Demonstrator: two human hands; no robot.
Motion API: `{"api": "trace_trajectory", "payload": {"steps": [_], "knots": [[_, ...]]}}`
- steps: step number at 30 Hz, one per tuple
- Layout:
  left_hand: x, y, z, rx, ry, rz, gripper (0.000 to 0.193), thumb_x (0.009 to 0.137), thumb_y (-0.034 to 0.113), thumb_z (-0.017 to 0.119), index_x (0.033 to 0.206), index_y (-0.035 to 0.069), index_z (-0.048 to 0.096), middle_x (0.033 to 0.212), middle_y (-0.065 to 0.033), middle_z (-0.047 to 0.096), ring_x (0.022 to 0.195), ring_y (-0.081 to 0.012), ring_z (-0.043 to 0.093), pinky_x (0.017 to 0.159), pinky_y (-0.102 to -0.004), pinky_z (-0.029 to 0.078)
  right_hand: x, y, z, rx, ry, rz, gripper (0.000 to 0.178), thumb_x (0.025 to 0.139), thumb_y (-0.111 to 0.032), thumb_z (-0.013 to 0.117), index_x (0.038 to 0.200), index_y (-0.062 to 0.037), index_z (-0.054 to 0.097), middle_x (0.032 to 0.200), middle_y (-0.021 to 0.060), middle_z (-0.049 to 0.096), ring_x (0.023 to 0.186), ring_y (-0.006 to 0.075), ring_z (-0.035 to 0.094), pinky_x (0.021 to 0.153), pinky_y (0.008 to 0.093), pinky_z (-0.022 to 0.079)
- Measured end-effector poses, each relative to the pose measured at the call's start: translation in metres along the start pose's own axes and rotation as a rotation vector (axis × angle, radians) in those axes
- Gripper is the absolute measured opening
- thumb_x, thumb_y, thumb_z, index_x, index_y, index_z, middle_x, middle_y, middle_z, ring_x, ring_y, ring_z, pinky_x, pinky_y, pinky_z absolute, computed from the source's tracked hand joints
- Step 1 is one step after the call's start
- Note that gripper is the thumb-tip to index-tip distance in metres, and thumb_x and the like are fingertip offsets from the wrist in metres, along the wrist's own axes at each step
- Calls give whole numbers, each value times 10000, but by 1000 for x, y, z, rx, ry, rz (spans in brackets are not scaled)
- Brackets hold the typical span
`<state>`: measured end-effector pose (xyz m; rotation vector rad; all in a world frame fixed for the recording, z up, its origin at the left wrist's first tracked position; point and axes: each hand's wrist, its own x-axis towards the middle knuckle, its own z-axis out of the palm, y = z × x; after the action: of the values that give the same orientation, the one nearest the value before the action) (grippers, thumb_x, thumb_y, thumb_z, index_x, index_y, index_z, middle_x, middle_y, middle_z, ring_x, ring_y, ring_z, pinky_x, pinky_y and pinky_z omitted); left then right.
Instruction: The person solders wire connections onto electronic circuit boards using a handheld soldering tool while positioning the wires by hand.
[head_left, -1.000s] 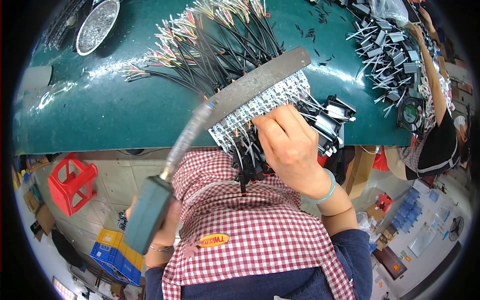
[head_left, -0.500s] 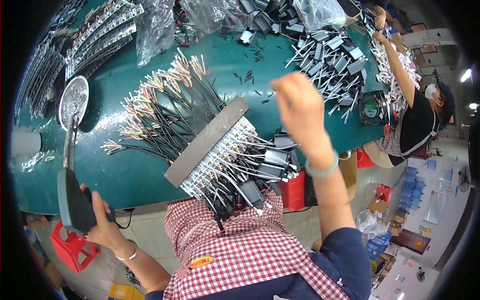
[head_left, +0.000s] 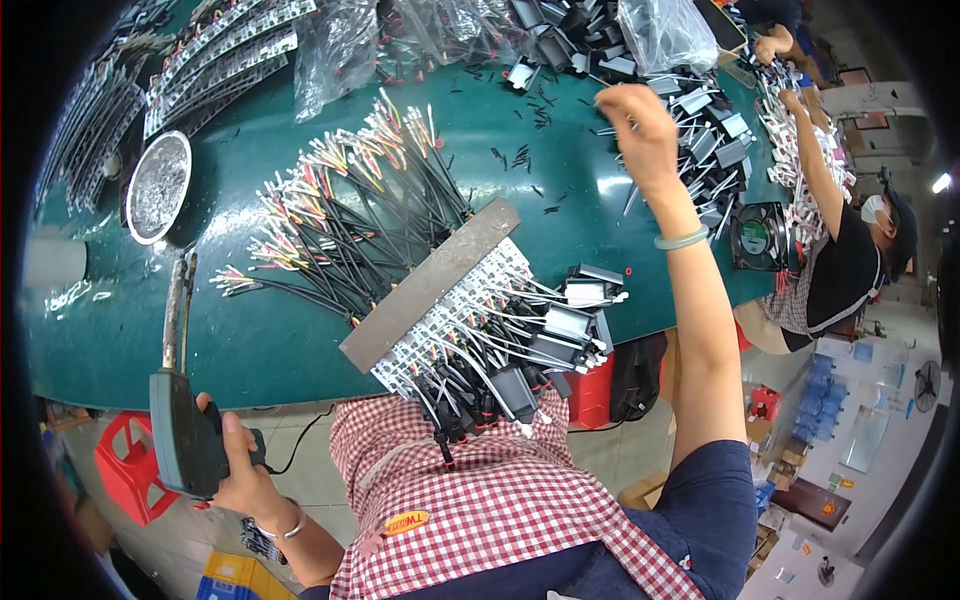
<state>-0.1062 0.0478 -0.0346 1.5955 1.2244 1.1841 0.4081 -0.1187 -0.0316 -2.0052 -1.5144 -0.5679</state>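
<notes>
My left hand [head_left: 243, 470] is wrapped round the grip of a dark green soldering gun [head_left: 183, 432], its metal barrel pointing up to just short of a round pot [head_left: 160, 190] with a silvery surface. My right hand [head_left: 643, 125] is raised by the near edge of a pile of black box-shaped parts with white wires [head_left: 712, 145]. Its fingers are curled together; whatever they hold, if anything, is hidden. Between my arms, a grey-brown bar [head_left: 430, 285] lies across a row of white circuit boards [head_left: 455, 318]. Black cables with stripped coloured ends [head_left: 335, 200] fan out beyond it; wired black boxes [head_left: 560, 330] hang nearer me.
Stacked circuit board strips [head_left: 225, 60] and clear plastic bags [head_left: 335, 65] lie along the far side. Small black bits [head_left: 520, 157] are scattered on the green table [head_left: 280, 355]. A fan [head_left: 757, 237] stands at the right, where a co-worker [head_left: 845, 245] reaches over other parts.
My right hand has moved away and to the right, to the pile of black boxes. The soldering gun has come back from the pot, its tip now clear of it. The view has shifted slightly.
</notes>
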Motion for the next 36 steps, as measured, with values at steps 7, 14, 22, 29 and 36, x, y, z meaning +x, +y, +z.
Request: {"api": "trace_trajectory", "payload": {"steps": [7, 14, 22, 29, 36], "knots": [[-20, 13, 1, -54, -35, -14, 421, 833, -58, 676, 1238, -78, 563, 1148, -192, 671, 582, -89, 515, 504, -212, 415, 45, -106, -33, 334, 274, -107, 268, 795, 99, 688, 1024, -33, 730, 913, 96, 683, 769, 194, 647, 682, 258, 520], [-58, 27, -16, -140, -247, -186, 442, 818, -46, 693, 1248, -48, 587, 1146, -117, 666, 791, -130, 587, 659, -256, 479, -33, -251, -39, 363, -310, -85, 305, 674, 65, 714, 976, 20, 710, 817, 99, 636, 702, 235, 605, 566, 316, 479], [-82, 29, -42, 194, -570, -94, 203, 788, 43, 764, 974, -17, 708, 832, -123, 691, 709, -239, 654, 693, -324, 518, -73, -284, -16, 249, -343, 59, 259, 699, 42, 719, 948, -28, 700, 802, 51, 617, 678, 205, 594, 551, 313, 471], [-93, 10, -51, 235, -680, 21, 234, 731, 67, 792, 934, -24, 719, 898, -185, 705, 729, -313, 705, 650, -368, 560, -75, -289, -14, 185, -324, 53, 252, 702, 30, 727, 945, -36, 704, 790, 46, 618, 664, 197, 616, 541, 312, 479], [-86, 18, -44, 167, -694, 99, 239, 711, 20, 767, 930, -54, 707, 895, -203, 697, 768, -333, 709, 673, -377, 574, -75, -289, -15, 172, -319, 44, 254, 701, 32, 734, 943, -38, 704, 788, 42, 621, 660, 197, 618, 538, 311, 480]]}}
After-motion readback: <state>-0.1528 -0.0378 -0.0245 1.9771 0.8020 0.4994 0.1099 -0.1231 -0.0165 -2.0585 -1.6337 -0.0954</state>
